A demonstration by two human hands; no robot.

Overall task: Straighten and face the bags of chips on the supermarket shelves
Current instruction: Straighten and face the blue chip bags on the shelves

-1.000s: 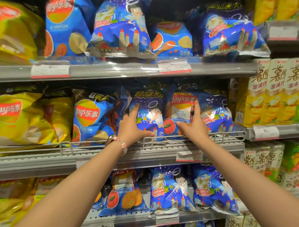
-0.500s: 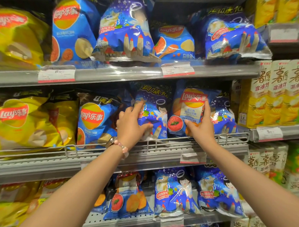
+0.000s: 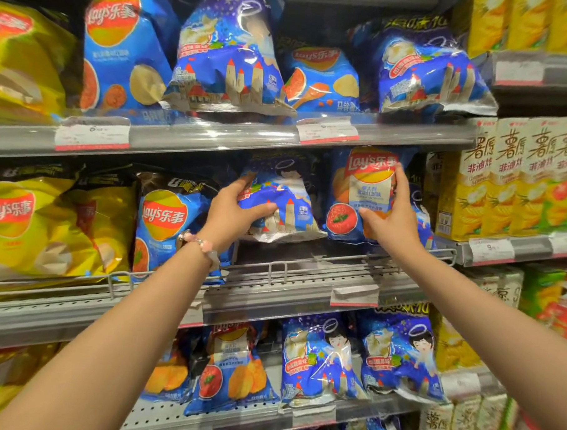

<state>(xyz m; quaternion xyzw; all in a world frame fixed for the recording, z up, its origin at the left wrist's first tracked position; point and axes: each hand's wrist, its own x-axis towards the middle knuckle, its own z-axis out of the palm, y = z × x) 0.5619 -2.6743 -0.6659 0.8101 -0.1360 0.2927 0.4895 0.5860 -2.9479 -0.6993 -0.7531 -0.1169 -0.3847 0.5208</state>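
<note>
While both bags sit lifted off the middle shelf (image 3: 272, 299), midway through a re-facing, by the look of it.

Nearest: left hand (image 3: 230, 209), fingers curled round the left edge of the castle bag (image 3: 282, 201), thumb under its front; bag tilted, bottom seam raised above the wire rail (image 3: 283, 263). Right hand (image 3: 392, 216), fingers wrapped round the right side of the tomato bag (image 3: 358, 192), thumb pressed on its front; bag upright, label forward, just beside the castle bag.

Same shelf, left: blue Lay's bag (image 3: 165, 222) facing out; yellow bags (image 3: 48, 224) slumped and overlapping, apparently not yet squared.

Below: lower shelf (image 3: 316, 411), three blue bags leaning at slightly different angles, probably still to do.

Farthest, top shelf (image 3: 214, 137): blue bags tipped forward over the lip, uneven; likely left as well.

Judged done: little beyond the tomato bag's facing. Remaining: setting both held bags down behind the rail, then the rest.
</note>
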